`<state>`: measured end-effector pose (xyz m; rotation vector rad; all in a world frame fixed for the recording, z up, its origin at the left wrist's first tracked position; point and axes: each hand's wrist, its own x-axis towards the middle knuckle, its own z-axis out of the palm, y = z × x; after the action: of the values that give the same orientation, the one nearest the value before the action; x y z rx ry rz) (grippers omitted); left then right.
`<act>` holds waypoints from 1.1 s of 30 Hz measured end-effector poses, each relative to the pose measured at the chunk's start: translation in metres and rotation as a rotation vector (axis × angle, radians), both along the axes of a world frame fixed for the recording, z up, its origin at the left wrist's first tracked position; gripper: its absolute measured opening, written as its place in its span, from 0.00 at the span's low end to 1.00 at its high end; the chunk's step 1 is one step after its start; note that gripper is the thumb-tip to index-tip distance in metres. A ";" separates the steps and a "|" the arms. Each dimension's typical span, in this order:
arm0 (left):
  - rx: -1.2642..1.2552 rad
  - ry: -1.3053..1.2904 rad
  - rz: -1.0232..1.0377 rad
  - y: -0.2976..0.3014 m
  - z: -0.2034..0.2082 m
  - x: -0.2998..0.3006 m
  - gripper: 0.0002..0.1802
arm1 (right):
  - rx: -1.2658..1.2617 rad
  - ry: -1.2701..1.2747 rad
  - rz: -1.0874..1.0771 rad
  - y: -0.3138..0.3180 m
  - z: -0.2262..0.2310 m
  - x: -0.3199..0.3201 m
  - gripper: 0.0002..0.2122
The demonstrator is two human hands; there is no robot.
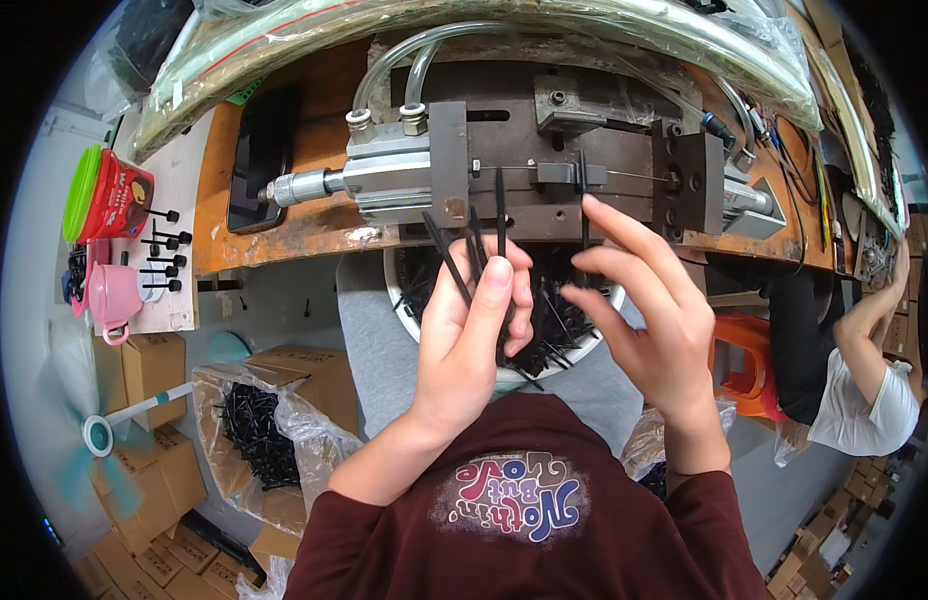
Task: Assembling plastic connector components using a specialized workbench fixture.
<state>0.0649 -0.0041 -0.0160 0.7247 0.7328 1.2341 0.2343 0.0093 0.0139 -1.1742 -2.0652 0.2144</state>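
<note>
My left hand (469,325) grips several black rods (501,215); my right hand (656,300) lightly holds a single rod (583,180), pointing lengthwise away from me, far end over the metal block (555,174)

On the counter (324,225): fixture (504,90) at middle, tablet (256,180) left of it. Before its near edge: basin (411,327), rods (559,330) inside, below left hand (474,330) and right hand (649,305). Left: tub (129,200) and cup (112,292) on side table (176,310); lined carton (319,372) right of fan (99,436). Right: stool (739,360), co-worker (869,400) farther out.
</note>
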 end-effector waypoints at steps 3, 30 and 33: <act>0.008 0.023 -0.031 -0.002 0.004 -0.003 0.11 | -0.026 -0.127 -0.063 0.008 -0.007 -0.003 0.12; 0.135 0.170 -0.053 0.001 0.004 -0.007 0.14 | 0.038 0.039 0.061 -0.004 0.004 0.002 0.13; 0.169 0.229 -0.028 0.002 0.005 -0.013 0.15 | -0.043 -0.065 0.000 0.004 -0.002 0.004 0.12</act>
<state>0.0523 -0.0026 -0.0109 1.0248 0.8085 1.2092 0.2383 0.0135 0.0123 -1.2220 -2.1266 0.2235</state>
